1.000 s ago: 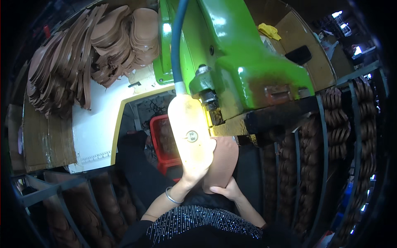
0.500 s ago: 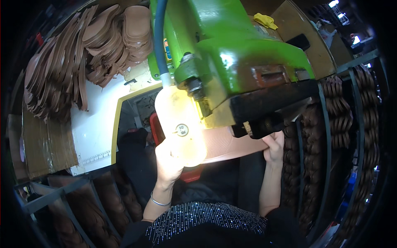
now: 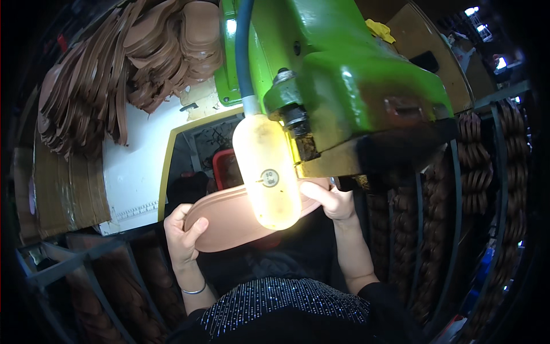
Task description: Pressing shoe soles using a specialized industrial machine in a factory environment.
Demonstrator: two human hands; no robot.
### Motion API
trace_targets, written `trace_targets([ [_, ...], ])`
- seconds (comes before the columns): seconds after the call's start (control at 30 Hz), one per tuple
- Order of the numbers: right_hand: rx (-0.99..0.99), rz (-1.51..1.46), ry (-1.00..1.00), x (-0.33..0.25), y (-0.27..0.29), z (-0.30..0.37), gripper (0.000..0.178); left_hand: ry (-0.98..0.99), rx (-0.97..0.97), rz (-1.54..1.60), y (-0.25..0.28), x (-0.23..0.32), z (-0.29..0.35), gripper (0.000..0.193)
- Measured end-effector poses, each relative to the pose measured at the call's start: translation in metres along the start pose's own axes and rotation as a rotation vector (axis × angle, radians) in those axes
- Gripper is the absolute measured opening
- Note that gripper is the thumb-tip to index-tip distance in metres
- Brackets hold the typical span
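Note:
A pinkish-brown shoe sole (image 3: 226,222) spans between my two hands, tilted, below the green machine head (image 3: 349,63). Its left, rounded end is gripped by my left hand (image 3: 184,232), thumb on top. My right hand (image 3: 334,200) grips the other end, its thumb lying across the upper face. A lit, oval work lamp (image 3: 266,172) on a blue hose hangs in front of the sole and hides its middle. Fingers of both hands under the sole are hidden.
Stacked brown soles (image 3: 86,80) lie on the white table (image 3: 129,166) at the left, over a cardboard box (image 3: 71,189). Racks of brown soles (image 3: 472,155) stand at the right, and another metal rack (image 3: 86,264) at lower left. A red container (image 3: 224,166) shows behind the lamp.
Both hands have moved left with the sole, drawing it out from under the machine head. My left hand has come out from behind the lamp. The view has shifted slightly.

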State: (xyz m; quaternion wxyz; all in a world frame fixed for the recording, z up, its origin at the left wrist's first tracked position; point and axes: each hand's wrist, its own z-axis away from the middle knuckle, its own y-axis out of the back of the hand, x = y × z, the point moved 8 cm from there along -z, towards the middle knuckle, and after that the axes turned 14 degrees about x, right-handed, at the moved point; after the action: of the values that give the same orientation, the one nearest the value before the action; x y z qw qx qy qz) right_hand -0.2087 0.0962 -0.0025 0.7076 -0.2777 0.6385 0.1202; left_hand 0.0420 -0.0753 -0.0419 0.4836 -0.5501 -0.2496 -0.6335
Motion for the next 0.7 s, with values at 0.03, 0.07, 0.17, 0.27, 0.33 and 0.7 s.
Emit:
trace_targets([
  [0.03, -0.045, 0.060, 0.017, 0.002, -0.005, 0.001, 0.031, 0.017, -0.015, 0.006, 0.004, -0.005, 0.002, 0.016],
  [0.07, -0.088, 0.121, 0.034, 0.002, -0.009, 0.003, 0.027, 0.035, -0.064, -0.017, 0.000, -0.009, 0.006, 0.015],
  [0.17, -0.144, 0.120, 0.090, -0.013, -0.023, -0.005, 0.019, 0.135, -0.379, -0.185, -0.028, -0.033, 0.022, 0.025],
  [0.27, -0.143, 0.064, 0.039, -0.014, -0.027, -0.006, 0.032, -0.035, -0.513, -0.274, -0.095, -0.023, 0.024, 0.035],
  [0.33, -0.061, -0.029, -0.001, -0.005, -0.021, -0.005, 0.048, -0.115, -0.416, -0.136, -0.141, -0.016, 0.017, 0.037],
  [0.7, -0.139, 0.421, -0.410, 0.074, 0.080, 0.142, 0.046, -0.358, -0.284, -0.245, -0.176, 0.001, 0.024, 0.017],
])
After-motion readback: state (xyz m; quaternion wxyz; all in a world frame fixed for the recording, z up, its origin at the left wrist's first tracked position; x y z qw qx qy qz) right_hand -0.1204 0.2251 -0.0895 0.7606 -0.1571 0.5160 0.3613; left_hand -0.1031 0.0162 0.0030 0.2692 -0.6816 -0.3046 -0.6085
